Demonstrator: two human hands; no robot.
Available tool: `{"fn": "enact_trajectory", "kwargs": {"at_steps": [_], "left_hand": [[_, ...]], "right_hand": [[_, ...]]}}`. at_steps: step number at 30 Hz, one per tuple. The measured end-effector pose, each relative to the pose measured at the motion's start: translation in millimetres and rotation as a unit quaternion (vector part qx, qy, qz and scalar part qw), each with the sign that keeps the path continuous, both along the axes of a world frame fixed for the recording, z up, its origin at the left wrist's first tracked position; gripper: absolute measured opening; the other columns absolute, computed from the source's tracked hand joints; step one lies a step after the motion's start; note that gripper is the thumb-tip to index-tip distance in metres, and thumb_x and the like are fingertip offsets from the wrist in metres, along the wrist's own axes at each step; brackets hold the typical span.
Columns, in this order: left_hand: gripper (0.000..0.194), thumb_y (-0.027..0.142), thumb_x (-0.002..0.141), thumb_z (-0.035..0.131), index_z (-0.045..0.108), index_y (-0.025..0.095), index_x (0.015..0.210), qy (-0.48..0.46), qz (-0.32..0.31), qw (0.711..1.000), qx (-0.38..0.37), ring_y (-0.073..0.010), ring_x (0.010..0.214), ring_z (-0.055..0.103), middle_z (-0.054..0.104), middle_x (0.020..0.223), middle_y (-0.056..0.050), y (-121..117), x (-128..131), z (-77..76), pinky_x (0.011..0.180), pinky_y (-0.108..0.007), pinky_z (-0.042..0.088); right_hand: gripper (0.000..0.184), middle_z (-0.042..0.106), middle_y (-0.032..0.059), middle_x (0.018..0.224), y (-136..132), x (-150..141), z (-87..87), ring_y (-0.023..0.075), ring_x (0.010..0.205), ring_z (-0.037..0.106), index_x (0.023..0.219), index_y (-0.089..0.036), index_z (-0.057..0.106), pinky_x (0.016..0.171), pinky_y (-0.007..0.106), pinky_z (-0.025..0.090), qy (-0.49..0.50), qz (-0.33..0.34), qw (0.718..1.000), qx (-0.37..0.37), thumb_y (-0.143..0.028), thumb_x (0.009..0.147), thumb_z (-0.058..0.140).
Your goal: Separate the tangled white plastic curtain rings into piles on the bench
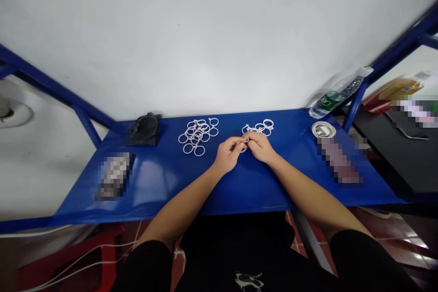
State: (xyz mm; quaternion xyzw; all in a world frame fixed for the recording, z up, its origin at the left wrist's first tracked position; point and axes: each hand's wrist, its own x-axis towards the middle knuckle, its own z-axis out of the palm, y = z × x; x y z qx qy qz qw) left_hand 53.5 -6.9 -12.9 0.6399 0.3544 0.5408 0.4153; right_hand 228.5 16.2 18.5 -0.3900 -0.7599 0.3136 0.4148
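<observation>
My left hand (228,151) and my right hand (259,146) meet above the middle of the blue tabletop (246,191). Both are closed, fingertips pinched together around a small white plastic ring (242,149) that looks like a curtain ring with an eyelet. The fingers hide much of this ring. To the left of my left hand, a loose cluster of similar white rings (195,134) lies flat. Just beyond my right hand sits a smaller group of white rings (268,121), partly covered by that hand.
A crumpled black plastic bag (145,130) lies at the back left, with a blurred-out object (114,175) in front. At the right, a clear water bottle (337,96) leans by the blue frame, near a roll of whitish tape (323,130). A white wall (212,45) rises behind.
</observation>
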Motion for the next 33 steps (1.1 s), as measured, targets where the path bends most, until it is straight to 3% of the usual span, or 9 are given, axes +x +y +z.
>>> {"fn": "enact_trajectory", "kwargs": {"at_steps": [3,5,8,10,13,19,24,27,33], "left_hand": [[0.042,0.046,0.101,0.065,0.064,0.022,0.135,0.035,0.050,0.998,0.035,-0.0194,0.092,0.077,0.076,0.112,-0.009,11,-7,-2.9,0.088,-0.036,0.063],[0.045,0.044,0.100,0.066,0.062,0.022,0.139,0.136,0.117,0.981,0.073,-0.0216,0.102,0.075,0.071,0.123,-0.011,22,-18,-1.9,0.100,-0.042,0.059],[0.036,0.039,0.100,0.065,0.070,0.023,0.132,0.363,0.191,0.907,0.096,-0.0344,0.138,0.058,0.066,0.140,-0.015,38,-37,1.6,0.124,-0.059,0.037],[0.043,0.042,0.101,0.063,0.068,0.022,0.139,0.459,0.196,0.863,0.079,-0.0412,0.152,0.041,0.058,0.154,-0.017,46,-46,2.0,0.127,-0.068,0.022],[0.053,0.050,0.102,0.058,0.062,0.022,0.147,0.523,0.164,0.835,0.045,-0.0448,0.157,0.032,0.053,0.161,-0.017,51,-50,-1.3,0.125,-0.071,0.022],[0.049,0.048,0.103,0.056,0.064,0.024,0.145,0.531,0.134,0.835,0.056,-0.0383,0.151,0.044,0.061,0.154,-0.014,49,-49,-5.8,0.123,-0.062,0.030],[0.055,0.053,0.102,0.056,0.062,0.022,0.148,0.540,0.166,0.824,0.051,-0.0439,0.156,0.036,0.047,0.165,-0.018,50,-47,-6.1,0.122,-0.067,0.030],[0.051,0.050,0.103,0.057,0.062,0.024,0.146,0.544,0.167,0.821,0.055,-0.0436,0.153,0.041,0.053,0.161,-0.017,50,-47,-6.7,0.125,-0.071,0.022],[0.031,0.026,0.100,0.062,0.070,0.026,0.130,0.505,0.142,0.846,0.099,-0.0322,0.126,0.064,0.075,0.127,-0.011,47,-48,-7.8,0.127,-0.063,0.025]], "right_hand": [[0.022,0.075,0.0033,0.082,4,4,-0.5,0.0202,0.076,0.069,0.082,-0.023,0.067,0.075,0.033,0.054,-0.007,-0.060,0.998,0.004,-0.021,0.086,0.046],[0.024,0.076,0.0044,0.088,8,11,-0.4,0.0217,0.080,0.070,0.088,-0.022,0.070,0.078,0.034,0.055,-0.018,-0.117,0.993,0.015,-0.021,0.087,0.046],[0.031,0.078,0.0066,0.098,17,23,0.8,0.0253,0.091,0.070,0.104,-0.022,0.075,0.086,0.038,0.055,-0.104,-0.168,0.980,0.030,-0.023,0.090,0.047],[0.034,0.078,0.0090,0.103,24,29,1.6,0.0274,0.098,0.069,0.106,-0.021,0.077,0.092,0.040,0.053,-0.183,-0.164,0.968,0.038,-0.023,0.092,0.046],[0.038,0.077,0.0136,0.111,30,34,0.8,0.0302,0.106,0.066,0.111,-0.016,0.079,0.101,0.044,0.050,-0.271,-0.155,0.948,0.059,-0.022,0.095,0.045],[0.035,0.074,0.0153,0.121,28,26,-4.1,0.0319,0.111,0.064,0.120,-0.016,0.077,0.104,0.048,0.048,-0.285,-0.136,0.944,0.098,-0.022,0.096,0.052],[0.031,0.073,0.0144,0.125,14,6,-7.4,0.0314,0.115,0.064,0.124,-0.019,0.075,0.105,0.050,0.047,-0.272,-0.012,0.950,0.150,-0.032,0.101,0.058],[0.027,0.073,0.0128,0.124,11,1,-10.4,0.0309,0.115,0.063,0.119,-0.021,0.078,0.105,0.051,0.046,-0.314,0.044,0.937,0.150,-0.029,0.099,0.062],[0.019,0.071,0.0124,0.133,14,11,-10.7,0.0354,0.129,0.058,0.095,-0.022,0.081,0.123,0.067,0.026,-0.366,-0.021,0.921,0.135,-0.035,0.097,0.067]]}}
